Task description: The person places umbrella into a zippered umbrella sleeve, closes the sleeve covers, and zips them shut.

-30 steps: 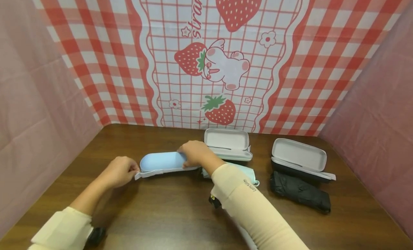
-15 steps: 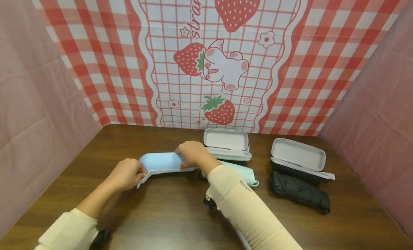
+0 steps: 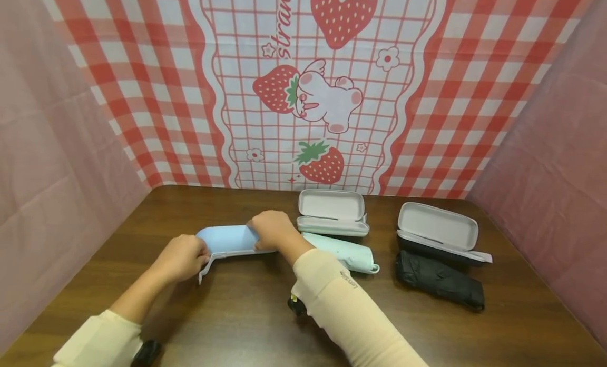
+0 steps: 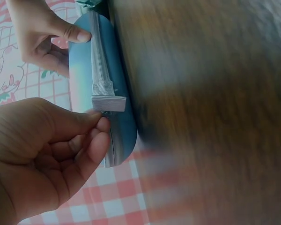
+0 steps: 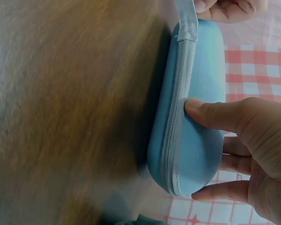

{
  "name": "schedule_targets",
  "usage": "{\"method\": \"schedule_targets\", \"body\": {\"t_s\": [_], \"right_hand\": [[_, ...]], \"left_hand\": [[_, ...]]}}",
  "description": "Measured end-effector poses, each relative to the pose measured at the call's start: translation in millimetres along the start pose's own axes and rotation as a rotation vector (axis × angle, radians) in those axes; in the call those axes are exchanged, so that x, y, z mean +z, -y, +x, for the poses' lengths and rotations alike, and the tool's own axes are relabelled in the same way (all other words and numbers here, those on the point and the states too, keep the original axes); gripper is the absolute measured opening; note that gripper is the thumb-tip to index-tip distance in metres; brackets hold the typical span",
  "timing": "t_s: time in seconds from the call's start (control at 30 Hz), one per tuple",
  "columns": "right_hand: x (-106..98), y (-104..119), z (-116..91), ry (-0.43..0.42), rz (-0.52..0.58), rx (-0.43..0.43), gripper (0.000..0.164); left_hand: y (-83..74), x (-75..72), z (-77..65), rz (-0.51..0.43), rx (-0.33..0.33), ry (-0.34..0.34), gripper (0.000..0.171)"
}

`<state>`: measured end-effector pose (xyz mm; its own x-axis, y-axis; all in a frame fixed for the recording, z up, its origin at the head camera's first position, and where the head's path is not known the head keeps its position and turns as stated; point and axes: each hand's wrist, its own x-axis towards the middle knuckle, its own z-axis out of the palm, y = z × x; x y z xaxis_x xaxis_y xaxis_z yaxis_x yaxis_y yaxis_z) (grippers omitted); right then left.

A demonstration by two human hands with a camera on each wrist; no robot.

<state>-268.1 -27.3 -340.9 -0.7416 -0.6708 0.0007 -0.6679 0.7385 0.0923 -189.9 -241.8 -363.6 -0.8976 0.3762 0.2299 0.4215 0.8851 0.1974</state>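
Observation:
A light blue zip case point(image 3: 227, 238) with a grey zipper lies on the left half of the table, its lid down. At its left end, my left hand point(image 3: 181, 256) pinches the zipper pull between thumb and fingertips. In the left wrist view, a grey strap tab point(image 4: 108, 103) sits right beside those fingertips. My right hand point(image 3: 275, 230) grips the other end of the case. Its thumb presses beside the zipper point(image 5: 175, 117), with the fingers spread over the far side in the right wrist view.
Right of the case lies a mint folded umbrella point(image 3: 346, 251), in front of an open pale case point(image 3: 332, 205). Farther right, a black folded umbrella point(image 3: 438, 281) lies before an open black case point(image 3: 438, 227). A checked strawberry cloth point(image 3: 322, 98) hangs behind the table.
The blue case and my right hand have shifted slightly left. My left hand has moved from the case's strap end onto its corner, and the strap now hangs toward the front.

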Motion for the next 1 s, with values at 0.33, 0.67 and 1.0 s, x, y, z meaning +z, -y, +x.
{"method": "schedule_targets", "body": {"t_s": [0.33,0.67,1.0], "right_hand": [[10,21,3,-0.117,-0.045,-0.036,0.041],[22,19,-1,-0.228,0.121,-0.033,0.037],[11,7,-31,-0.225,0.347,-0.108,0.037]], "left_hand": [[4.6,-14.3,-9.3,0.063,-0.052,0.138,0.032],[9.7,-22.0,-14.8,0.067,-0.093,0.173,0.028],[10.0,-29.7,-17.0,0.040,-0.107,0.207,0.024]]}}
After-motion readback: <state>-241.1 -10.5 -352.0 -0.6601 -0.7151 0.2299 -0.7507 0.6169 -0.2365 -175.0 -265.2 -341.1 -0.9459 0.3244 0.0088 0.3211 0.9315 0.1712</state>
